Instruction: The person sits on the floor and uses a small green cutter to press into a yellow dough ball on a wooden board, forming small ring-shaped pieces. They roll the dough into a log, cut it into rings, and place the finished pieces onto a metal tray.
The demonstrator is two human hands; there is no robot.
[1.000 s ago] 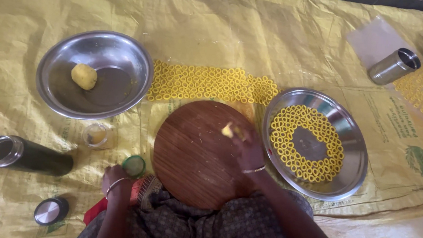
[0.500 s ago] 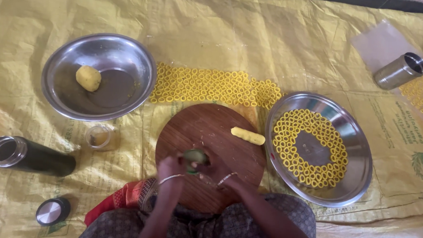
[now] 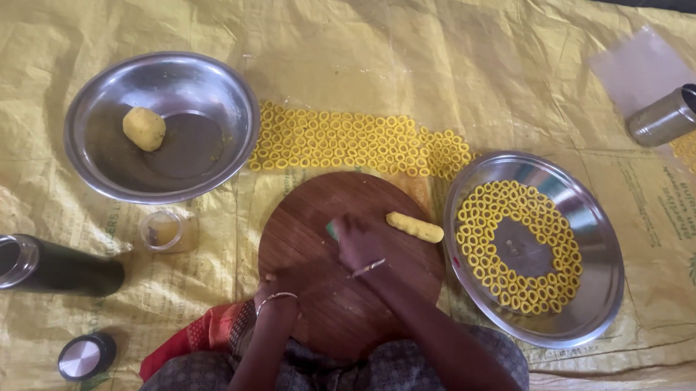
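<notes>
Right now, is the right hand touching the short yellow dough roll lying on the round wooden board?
Apart. The head view shows bare brown board between the right hand and the short yellow dough roll on the round wooden board.

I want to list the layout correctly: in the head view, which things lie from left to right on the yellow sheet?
Dark flask lying down → steel bowl with dough ball → round wooden board → steel plate of yellow rings → steel cup.

I am seeing a brown wood-grain round board (image 3: 335,298), a pale yellow dough roll (image 3: 415,227), shiny silver bowls (image 3: 96,158), yellow dough rings (image 3: 351,140), and a wrinkled golden-yellow sheet (image 3: 450,58).
</notes>
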